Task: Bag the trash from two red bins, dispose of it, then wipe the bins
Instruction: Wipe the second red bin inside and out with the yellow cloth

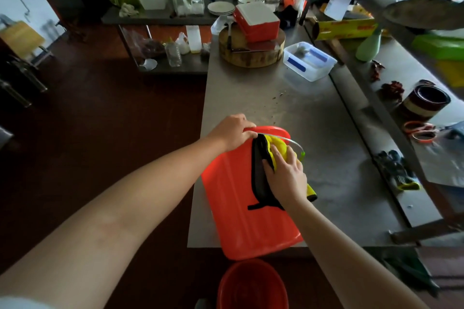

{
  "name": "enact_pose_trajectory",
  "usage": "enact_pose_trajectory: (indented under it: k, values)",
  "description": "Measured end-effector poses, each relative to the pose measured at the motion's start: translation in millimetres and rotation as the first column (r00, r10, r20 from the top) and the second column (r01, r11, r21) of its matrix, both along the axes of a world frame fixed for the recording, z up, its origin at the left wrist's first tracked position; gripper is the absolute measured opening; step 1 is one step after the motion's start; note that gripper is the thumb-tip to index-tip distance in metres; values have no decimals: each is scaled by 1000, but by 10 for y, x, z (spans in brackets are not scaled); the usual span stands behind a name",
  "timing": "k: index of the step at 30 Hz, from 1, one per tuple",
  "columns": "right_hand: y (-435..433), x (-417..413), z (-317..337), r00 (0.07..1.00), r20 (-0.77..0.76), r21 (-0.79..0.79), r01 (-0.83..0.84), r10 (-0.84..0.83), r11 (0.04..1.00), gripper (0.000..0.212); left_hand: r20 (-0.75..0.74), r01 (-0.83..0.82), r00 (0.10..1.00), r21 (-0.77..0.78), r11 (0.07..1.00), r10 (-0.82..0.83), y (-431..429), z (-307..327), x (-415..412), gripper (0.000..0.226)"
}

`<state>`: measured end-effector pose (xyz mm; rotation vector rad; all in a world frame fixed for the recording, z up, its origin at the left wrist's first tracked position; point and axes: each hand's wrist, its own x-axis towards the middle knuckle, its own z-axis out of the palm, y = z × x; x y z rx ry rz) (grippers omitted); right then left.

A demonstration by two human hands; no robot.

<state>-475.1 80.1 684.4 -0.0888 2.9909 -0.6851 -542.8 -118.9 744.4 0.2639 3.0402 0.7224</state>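
Observation:
A red bin [238,208] lies on its side on the steel table [313,133], its base hanging over the near edge. My left hand [232,132] grips the bin's far rim. My right hand [286,170] presses a yellow cloth with black edging [261,170] flat against the bin's upper side. A second red bin [251,286] stands upright on the floor just below the table edge, its opening facing up.
A round wooden chopping block [251,55] with a cleaver and a red-and-white box sits at the table's far end, beside a clear plastic container [308,61]. Gloves [396,170], scissors [419,130] and a tin [424,103] lie on the right shelf. Bottles crowd the back counter.

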Motion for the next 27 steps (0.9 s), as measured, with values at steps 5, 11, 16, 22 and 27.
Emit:
enact_pose_trajectory:
  k: [5, 11, 16, 22, 27]
  values:
    - [56, 109, -74, 1000, -18, 4, 0, 0, 1000, 57, 58, -283, 959, 154, 947, 277, 71, -6, -76, 27]
    - [143, 66, -116, 1000, -7, 4, 12, -12, 1000, 58, 154, -324, 942, 174, 930, 299, 23, -30, -86, 37]
    - [105, 87, -110, 1000, -10, 15, 2, -2, 1000, 60, -69, -177, 983, -124, 976, 169, -63, -29, 52, 64]
    - [118, 96, -72, 1000, 2, 41, -16, 16, 999, 58, 15, 212, 977, -208, 955, -214, -146, -32, 151, 44]
    - [-63, 204, -53, 964, -104, 211, -218, 243, 953, 53, 143, 177, 979, -258, 950, -144, -244, 146, 10, 43]
